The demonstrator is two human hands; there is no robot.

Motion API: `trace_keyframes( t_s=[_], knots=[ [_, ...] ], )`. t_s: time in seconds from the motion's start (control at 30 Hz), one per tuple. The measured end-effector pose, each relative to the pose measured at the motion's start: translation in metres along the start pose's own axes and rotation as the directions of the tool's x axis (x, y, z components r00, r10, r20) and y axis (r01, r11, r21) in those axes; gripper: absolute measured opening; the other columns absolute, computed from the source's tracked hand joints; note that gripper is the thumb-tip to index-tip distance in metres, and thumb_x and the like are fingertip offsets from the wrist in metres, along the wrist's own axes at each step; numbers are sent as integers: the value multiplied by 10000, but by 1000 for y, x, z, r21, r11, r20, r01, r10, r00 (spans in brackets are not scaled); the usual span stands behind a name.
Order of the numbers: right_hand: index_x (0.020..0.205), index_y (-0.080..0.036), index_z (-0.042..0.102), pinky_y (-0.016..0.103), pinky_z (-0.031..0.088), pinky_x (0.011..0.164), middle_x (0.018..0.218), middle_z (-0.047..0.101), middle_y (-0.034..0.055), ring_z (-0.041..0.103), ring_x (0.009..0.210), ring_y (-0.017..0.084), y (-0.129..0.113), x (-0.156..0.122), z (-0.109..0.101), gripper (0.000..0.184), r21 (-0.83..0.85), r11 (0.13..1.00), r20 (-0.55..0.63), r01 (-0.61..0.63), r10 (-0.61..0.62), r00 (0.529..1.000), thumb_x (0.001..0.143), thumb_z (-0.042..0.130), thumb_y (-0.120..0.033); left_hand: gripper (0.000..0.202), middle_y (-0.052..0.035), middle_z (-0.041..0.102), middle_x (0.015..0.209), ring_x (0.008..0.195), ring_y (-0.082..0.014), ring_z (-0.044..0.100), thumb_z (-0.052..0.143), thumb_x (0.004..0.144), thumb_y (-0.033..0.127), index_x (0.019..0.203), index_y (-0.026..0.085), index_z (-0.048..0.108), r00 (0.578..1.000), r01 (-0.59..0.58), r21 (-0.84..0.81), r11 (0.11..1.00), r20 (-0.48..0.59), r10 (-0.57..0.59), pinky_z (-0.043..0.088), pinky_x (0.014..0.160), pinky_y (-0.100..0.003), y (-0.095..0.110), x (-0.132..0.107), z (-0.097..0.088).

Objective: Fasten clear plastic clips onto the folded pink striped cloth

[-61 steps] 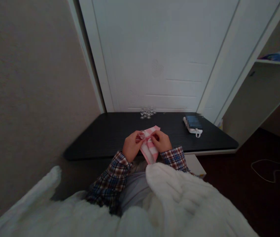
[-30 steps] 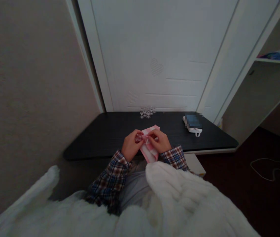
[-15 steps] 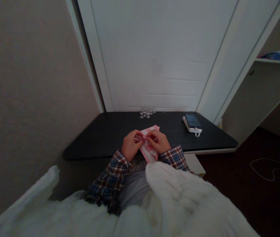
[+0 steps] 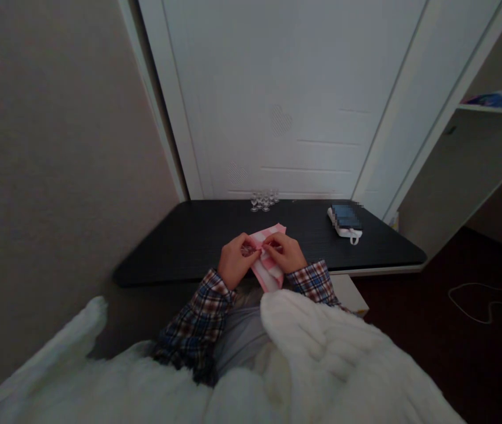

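Observation:
Both hands meet at the front edge of the black table, fingertips pinched together over a pink and white cloth (image 4: 269, 275). My left hand (image 4: 234, 259) is closed on a small clear glass (image 4: 247, 250), of which only a glint shows between the thumb and fingers. My right hand (image 4: 287, 251) pinches the cloth against it, close to the left fingertips. Part of the cloth sticks up behind the fingers, and the rest hangs down below them. Most of the glass is hidden by fingers and cloth.
Several small stemmed glasses (image 4: 264, 201) stand at the back of the black table (image 4: 171, 247), near the white panel (image 4: 277, 76). A phone (image 4: 346, 217) lies on a white case with a strap at the right. White fluffy fabric (image 4: 321, 359) covers the foreground.
The fingers have shifted slightly at the cloth, and the hands stay in nearly the same spot. Nothing else has visibly moved.

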State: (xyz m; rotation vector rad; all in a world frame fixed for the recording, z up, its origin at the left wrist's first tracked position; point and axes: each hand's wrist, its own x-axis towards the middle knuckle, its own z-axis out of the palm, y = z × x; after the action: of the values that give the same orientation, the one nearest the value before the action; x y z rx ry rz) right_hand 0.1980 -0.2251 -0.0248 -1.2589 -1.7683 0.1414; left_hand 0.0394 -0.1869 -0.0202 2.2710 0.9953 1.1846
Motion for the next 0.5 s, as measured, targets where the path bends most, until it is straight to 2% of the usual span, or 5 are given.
trace_keyframes(
  t_s=[0.2,0.3,0.5],
  knots=[
    [837,-182,558,243,434,676,807,627,11,574,709,122,-1,0,0,101,-9,1000,-29,-19,18,999,793,541,-271,80,12,614,741,682,-138,585,581,712,253,739,189,540,999,-18,-6,1000,-32,17,462,642,-255,3,0,-1],
    [808,-185,555,253,426,684,788,616,15,562,726,133,-1,0,1,126,-71,997,-50,-28,25,998,791,547,-310,71,12,608,749,706,-144,584,569,718,250,747,192,539,999,-25,4,1000,-38,25,459,655,-260,2,0,-2],
    [750,-185,597,262,418,682,772,604,27,539,706,133,2,1,2,169,-139,990,3,3,-3,1000,811,521,-324,88,12,592,746,700,-143,570,554,738,276,755,195,524,999,-27,19,999,-20,28,451,648,-259,1,0,-3]
  ],
)
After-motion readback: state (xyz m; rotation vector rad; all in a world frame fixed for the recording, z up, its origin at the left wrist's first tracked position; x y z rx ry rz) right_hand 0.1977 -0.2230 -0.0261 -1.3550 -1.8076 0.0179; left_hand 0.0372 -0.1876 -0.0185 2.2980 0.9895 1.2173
